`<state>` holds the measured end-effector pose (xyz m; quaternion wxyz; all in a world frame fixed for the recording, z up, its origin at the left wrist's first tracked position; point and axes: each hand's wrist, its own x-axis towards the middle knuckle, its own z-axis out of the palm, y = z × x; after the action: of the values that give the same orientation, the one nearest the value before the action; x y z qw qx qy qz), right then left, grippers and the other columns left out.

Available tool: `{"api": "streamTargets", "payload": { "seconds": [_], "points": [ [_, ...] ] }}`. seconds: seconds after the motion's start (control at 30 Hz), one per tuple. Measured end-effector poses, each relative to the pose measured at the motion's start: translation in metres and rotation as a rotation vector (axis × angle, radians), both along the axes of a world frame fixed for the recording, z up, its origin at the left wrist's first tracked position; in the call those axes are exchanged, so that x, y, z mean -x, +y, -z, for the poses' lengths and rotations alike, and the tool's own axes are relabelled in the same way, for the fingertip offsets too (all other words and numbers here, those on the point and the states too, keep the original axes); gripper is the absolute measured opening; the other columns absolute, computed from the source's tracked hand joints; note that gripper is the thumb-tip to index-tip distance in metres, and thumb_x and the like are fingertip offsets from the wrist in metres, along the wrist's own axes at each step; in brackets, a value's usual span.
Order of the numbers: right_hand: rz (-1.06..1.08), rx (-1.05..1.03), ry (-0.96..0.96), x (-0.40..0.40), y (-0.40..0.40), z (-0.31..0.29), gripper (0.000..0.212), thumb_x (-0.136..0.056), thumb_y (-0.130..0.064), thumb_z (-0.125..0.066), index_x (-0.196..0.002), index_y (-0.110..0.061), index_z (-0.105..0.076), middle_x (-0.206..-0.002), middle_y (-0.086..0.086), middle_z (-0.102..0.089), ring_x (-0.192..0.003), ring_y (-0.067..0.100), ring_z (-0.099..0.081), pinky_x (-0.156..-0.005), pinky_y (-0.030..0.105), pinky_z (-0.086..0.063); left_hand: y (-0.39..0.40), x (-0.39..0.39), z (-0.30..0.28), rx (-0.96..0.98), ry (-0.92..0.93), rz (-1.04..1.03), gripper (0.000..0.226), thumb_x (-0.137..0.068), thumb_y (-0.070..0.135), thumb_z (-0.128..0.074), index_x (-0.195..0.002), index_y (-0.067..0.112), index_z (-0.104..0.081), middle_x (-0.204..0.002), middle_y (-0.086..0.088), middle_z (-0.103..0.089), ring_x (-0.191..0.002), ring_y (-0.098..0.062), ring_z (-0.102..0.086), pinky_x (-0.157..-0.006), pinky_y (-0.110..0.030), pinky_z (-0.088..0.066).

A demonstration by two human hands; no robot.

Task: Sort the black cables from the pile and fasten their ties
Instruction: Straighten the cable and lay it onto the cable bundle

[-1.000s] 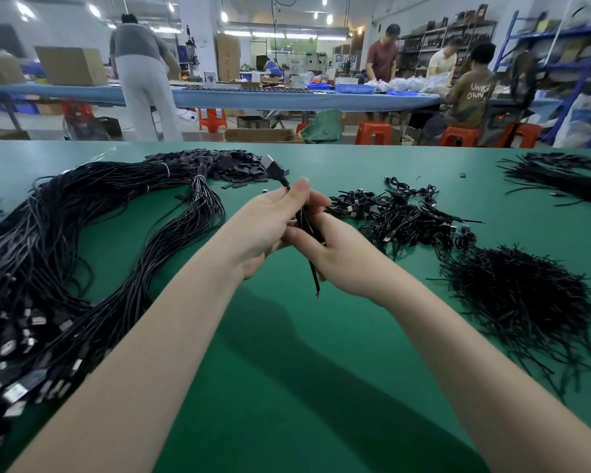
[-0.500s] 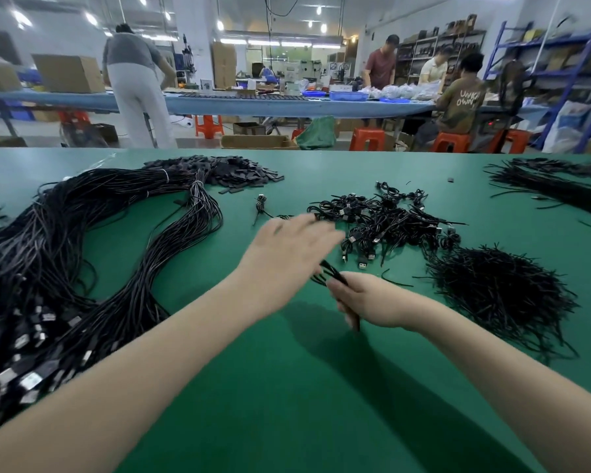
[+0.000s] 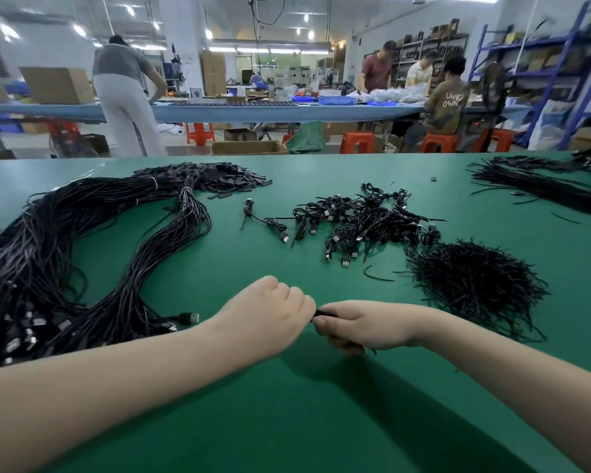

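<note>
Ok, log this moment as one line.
phase: fastening tie | left hand: curled, grips cable | right hand: grips black cable | finished cables: mid-table | ties pile: right

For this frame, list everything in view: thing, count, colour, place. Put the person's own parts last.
Loose cable bundle: one big pile, black, left of table.
Tied cables: one heap, black, centre.
Ties: one bristly heap, black, right, beside the tied cables.
Flat tabs: one heap, black, far left-centre.
More strands: one spread, black, far right.
Table: one, green.
Stools: several, orange, behind.
Workers: four or so, at the blue bench.
Held cable: one, black, between both hands, mostly hidden.
Left hand: fingers curled, pinching the cable.
Right hand: grips it.
</note>
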<state>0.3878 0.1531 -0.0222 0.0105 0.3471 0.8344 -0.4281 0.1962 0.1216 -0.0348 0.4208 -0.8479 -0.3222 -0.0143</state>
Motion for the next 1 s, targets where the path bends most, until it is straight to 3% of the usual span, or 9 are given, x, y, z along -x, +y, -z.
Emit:
{"api": "streamTargets", "payload": {
  "seconds": [0.13,0.23,0.3,0.37,0.43,0.53,0.73,0.83,1.0],
  "points": [
    [-0.064,-0.825,-0.503,0.001,0.011,-0.002,0.026,-0.100,-0.045,-0.034,-0.107,-0.022,-0.044,-0.108,-0.001,-0.062,-0.097,0.020,-0.060,-0.079,0.036,-0.036,0.008,0.002,0.009,-0.012,-0.063,-0.115,0.021,-0.067,0.011,-0.040,-0.057,0.023,-0.053,-0.048,0.006,-0.047,-0.038,-0.015,-0.044,-0.043,-0.025,-0.029],
    [0.237,-0.785,-0.642,-0.035,0.041,-0.024,0.054,-0.090,-0.057,-0.049,-0.136,-0.031,-0.037,-0.131,-0.002,-0.054,-0.116,0.020,-0.055,-0.092,0.040,-0.041,0.025,0.023,0.004,0.110,-0.256,-0.322,0.013,-0.061,0.012,-0.067,-0.063,0.017,-0.055,-0.052,0.000,-0.054,-0.041,-0.019,-0.054,-0.044,-0.023,-0.033],
    [0.396,-0.817,-0.836,-0.066,0.066,-0.032,0.051,-0.089,-0.056,-0.053,-0.134,-0.031,-0.045,-0.126,-0.002,-0.056,-0.110,0.021,-0.058,-0.085,0.037,-0.043,0.040,0.041,-0.004,0.211,-0.558,-0.564,0.014,-0.090,0.021,-0.056,-0.082,0.015,-0.047,-0.075,-0.006,-0.059,-0.062,-0.026,-0.059,-0.055,-0.031,-0.038],
    [0.509,-0.877,-0.981,-0.088,0.082,-0.018,0.036,-0.092,-0.049,-0.054,-0.118,-0.025,-0.059,-0.112,-0.002,-0.059,-0.099,0.021,-0.060,-0.077,0.033,-0.043,0.051,0.048,-0.017,0.496,-0.996,-0.601,0.023,-0.103,0.027,-0.033,-0.086,0.013,-0.041,-0.087,-0.009,-0.057,-0.074,-0.029,-0.055,-0.066,-0.037,-0.041],
    [0.546,-0.931,-1.017,-0.099,0.091,0.007,0.018,-0.094,-0.037,-0.056,-0.103,-0.023,-0.064,-0.097,-0.004,-0.059,-0.087,0.019,-0.059,-0.068,0.029,-0.042,0.062,0.047,-0.030,0.729,-1.430,-0.431,0.026,-0.103,0.025,-0.032,-0.085,0.014,-0.046,-0.083,-0.004,-0.056,-0.071,-0.020,-0.056,-0.070,-0.035,-0.045],
    [0.548,-1.068,-1.055,-0.108,0.097,0.023,0.010,-0.091,-0.023,-0.060,-0.089,-0.029,-0.067,-0.082,-0.012,-0.062,-0.074,0.012,-0.061,-0.058,0.024,-0.040,0.069,0.044,-0.044,0.945,-1.769,-0.175,0.025,-0.104,0.022,-0.033,-0.086,0.017,-0.050,-0.072,0.007,-0.051,-0.057,-0.006,-0.050,-0.061,-0.022,-0.044],
    [0.586,-1.023,-0.991,-0.110,0.104,0.015,0.011,-0.092,-0.026,-0.059,-0.092,-0.030,-0.069,-0.081,-0.012,-0.068,-0.070,0.012,-0.066,-0.057,0.024,-0.048,0.067,0.051,-0.048,1.286,-1.835,-0.114,0.023,-0.102,0.025,-0.038,-0.080,0.020,-0.044,-0.057,0.011,-0.041,-0.048,-0.008,-0.038,-0.052,-0.018,-0.039],
    [0.640,-0.822,-0.843,-0.110,0.108,0.001,0.009,-0.089,-0.026,-0.066,-0.095,-0.028,-0.071,-0.089,-0.003,-0.069,-0.074,0.019,-0.066,-0.064,0.031,-0.057,0.063,0.054,-0.053,1.326,-1.845,-0.099,0.026,-0.100,0.026,-0.039,-0.075,0.022,-0.042,-0.055,0.010,-0.036,-0.046,-0.009,-0.030,-0.049,-0.017,-0.036],
    [0.623,-0.755,-0.915,-0.121,0.110,-0.004,0.008,-0.087,-0.025,-0.068,-0.093,-0.025,-0.073,-0.087,-0.002,-0.068,-0.076,0.020,-0.067,-0.070,0.034,-0.058,0.058,0.049,-0.055,1.354,-1.759,-0.090,0.028,-0.102,0.026,-0.035,-0.075,0.021,-0.041,-0.056,0.009,-0.033,-0.047,-0.010,-0.025,-0.053,-0.022,-0.029]
  ]
}}
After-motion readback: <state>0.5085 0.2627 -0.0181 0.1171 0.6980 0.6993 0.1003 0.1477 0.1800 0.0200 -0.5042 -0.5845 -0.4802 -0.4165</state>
